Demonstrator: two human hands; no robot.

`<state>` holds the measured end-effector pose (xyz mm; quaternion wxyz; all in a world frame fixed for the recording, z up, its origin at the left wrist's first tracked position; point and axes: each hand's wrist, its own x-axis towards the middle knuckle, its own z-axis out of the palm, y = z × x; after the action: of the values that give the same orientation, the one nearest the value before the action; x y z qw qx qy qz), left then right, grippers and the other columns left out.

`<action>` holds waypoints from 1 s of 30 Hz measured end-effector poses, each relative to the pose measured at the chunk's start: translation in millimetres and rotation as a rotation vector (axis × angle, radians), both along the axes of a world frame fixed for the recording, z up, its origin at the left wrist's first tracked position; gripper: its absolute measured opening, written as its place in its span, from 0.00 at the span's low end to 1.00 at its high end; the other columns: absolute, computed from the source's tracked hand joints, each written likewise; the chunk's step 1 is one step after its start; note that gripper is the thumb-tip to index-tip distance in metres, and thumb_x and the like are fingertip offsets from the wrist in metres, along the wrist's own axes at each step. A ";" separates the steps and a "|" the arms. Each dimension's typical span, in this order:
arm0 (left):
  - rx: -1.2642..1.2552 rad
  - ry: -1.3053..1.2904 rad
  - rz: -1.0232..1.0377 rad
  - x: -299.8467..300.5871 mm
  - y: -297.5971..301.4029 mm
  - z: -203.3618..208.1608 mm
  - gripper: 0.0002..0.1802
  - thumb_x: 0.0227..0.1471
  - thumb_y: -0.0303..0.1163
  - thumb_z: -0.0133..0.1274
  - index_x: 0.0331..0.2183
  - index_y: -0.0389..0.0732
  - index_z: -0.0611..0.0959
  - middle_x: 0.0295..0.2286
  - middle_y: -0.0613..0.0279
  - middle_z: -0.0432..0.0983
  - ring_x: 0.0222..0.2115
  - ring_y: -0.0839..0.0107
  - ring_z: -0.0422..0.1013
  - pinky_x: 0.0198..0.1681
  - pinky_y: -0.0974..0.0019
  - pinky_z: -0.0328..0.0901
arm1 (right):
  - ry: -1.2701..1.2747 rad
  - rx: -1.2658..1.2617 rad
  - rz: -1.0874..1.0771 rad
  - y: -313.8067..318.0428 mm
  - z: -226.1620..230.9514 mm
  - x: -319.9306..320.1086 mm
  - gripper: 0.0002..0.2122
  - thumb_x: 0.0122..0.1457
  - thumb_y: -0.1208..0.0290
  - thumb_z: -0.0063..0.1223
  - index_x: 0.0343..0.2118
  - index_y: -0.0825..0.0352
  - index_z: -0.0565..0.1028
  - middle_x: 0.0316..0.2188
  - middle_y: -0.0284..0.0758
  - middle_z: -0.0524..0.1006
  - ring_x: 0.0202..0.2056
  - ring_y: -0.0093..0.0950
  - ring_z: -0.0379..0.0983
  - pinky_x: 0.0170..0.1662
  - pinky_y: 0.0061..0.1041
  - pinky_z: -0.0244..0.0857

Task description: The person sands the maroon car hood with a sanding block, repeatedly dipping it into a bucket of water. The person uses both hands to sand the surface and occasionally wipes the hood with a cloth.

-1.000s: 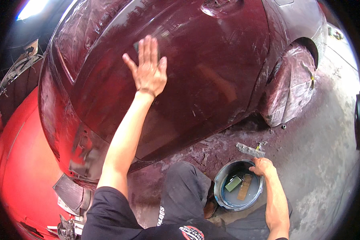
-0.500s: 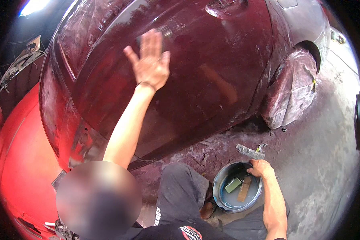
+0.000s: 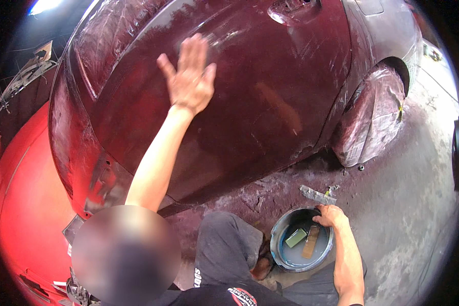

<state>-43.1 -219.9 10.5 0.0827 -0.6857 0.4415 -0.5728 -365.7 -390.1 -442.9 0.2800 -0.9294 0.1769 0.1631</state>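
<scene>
My left hand [image 3: 189,76] lies against the dark red car door [image 3: 234,132], fingers stretched out and thumb apart. Whether anything is under its palm is hidden. At lower right, my right hand [image 3: 331,215] is closed over the far right rim of a round bucket [image 3: 276,254]. Cloudy liquid stands in the bucket, along with a green block [image 3: 296,237] and a brown block [image 3: 310,242].
A rear wheel wrapped in stained sheeting [image 3: 370,120] stands to the right. Torn tape [image 3: 316,194] lies on the dusty floor [image 3: 398,204] beyond the bucket. A bright red car panel [image 3: 30,204] is at left. My bent knee [image 3: 224,239] is beside the bucket.
My left hand has slid slightly left across the door, still flat with fingers stretched. My right hand keeps its hold on the bucket rim.
</scene>
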 end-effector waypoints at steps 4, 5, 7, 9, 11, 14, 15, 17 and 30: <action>-0.101 0.033 0.010 7.7 31.4 -16.7 0.39 0.72 0.48 0.37 0.76 0.50 0.47 0.77 0.66 0.37 0.77 0.64 0.31 0.71 0.26 0.17 | 0.000 -0.026 -0.006 -2.0 0.7 -7.2 0.30 0.61 0.48 0.61 0.64 0.58 0.75 0.53 0.48 0.82 0.57 0.45 0.78 0.61 0.42 0.71; -0.092 0.040 0.034 4.2 9.0 -13.4 0.40 0.72 0.49 0.37 0.76 0.49 0.47 0.77 0.64 0.36 0.77 0.63 0.31 0.71 0.27 0.18 | 0.016 -0.029 0.002 -0.8 0.2 -6.2 0.30 0.61 0.48 0.61 0.64 0.58 0.75 0.53 0.47 0.82 0.57 0.45 0.78 0.61 0.42 0.71; -0.018 0.034 -0.037 -14.4 -55.8 -1.1 0.39 0.73 0.52 0.35 0.75 0.46 0.51 0.76 0.63 0.41 0.77 0.63 0.35 0.72 0.27 0.20 | 0.055 -0.043 0.010 -2.8 -0.4 -6.9 0.30 0.61 0.49 0.61 0.64 0.58 0.75 0.53 0.47 0.82 0.57 0.45 0.78 0.62 0.41 0.70; 0.017 -0.096 0.034 -24.1 -112.9 14.9 0.38 0.73 0.54 0.28 0.75 0.47 0.52 0.76 0.65 0.43 0.76 0.64 0.37 0.73 0.27 0.21 | 0.037 0.005 0.004 2.6 3.2 0.5 0.31 0.61 0.48 0.62 0.64 0.57 0.74 0.55 0.47 0.81 0.58 0.44 0.77 0.62 0.42 0.71; 0.042 -0.199 0.123 -27.0 -132.3 19.5 0.36 0.74 0.52 0.28 0.75 0.50 0.52 0.76 0.68 0.43 0.76 0.68 0.40 0.73 0.26 0.23 | 0.019 0.025 -0.004 3.5 4.4 2.6 0.31 0.61 0.48 0.62 0.65 0.56 0.74 0.56 0.46 0.81 0.58 0.44 0.77 0.62 0.43 0.71; 0.181 -0.126 0.085 -25.7 -70.9 23.5 0.35 0.74 0.50 0.30 0.75 0.51 0.53 0.76 0.70 0.44 0.76 0.70 0.41 0.73 0.27 0.23 | -0.006 0.008 -0.023 -6.0 1.5 -7.9 0.31 0.61 0.48 0.62 0.65 0.55 0.74 0.56 0.46 0.81 0.58 0.44 0.77 0.62 0.42 0.70; 0.199 -0.124 0.103 -17.2 -35.8 22.1 0.36 0.73 0.50 0.33 0.75 0.51 0.53 0.76 0.70 0.45 0.76 0.70 0.42 0.73 0.28 0.24 | -0.018 0.000 -0.024 -9.2 -5.5 -11.1 0.31 0.60 0.48 0.62 0.65 0.56 0.74 0.55 0.46 0.81 0.58 0.44 0.77 0.62 0.42 0.70; 0.235 -0.036 0.068 -5.6 36.3 26.9 0.36 0.72 0.48 0.36 0.75 0.52 0.53 0.76 0.70 0.45 0.76 0.70 0.41 0.73 0.30 0.20 | -0.013 -0.011 -0.024 -11.1 -13.1 -12.2 0.32 0.60 0.49 0.62 0.65 0.56 0.74 0.55 0.47 0.81 0.58 0.44 0.77 0.62 0.41 0.70; 0.433 -0.165 0.113 -13.6 18.7 78.3 0.36 0.73 0.47 0.38 0.75 0.48 0.54 0.75 0.68 0.46 0.76 0.69 0.41 0.75 0.35 0.23 | 0.000 -0.011 -0.005 -0.9 -6.0 8.0 0.32 0.60 0.48 0.62 0.66 0.56 0.73 0.55 0.47 0.81 0.58 0.44 0.77 0.62 0.42 0.70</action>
<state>-56.7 -201.2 88.8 0.2953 -0.6265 0.5067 -0.5134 -357.7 -391.0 -448.9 0.2753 -0.9304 0.1803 0.1615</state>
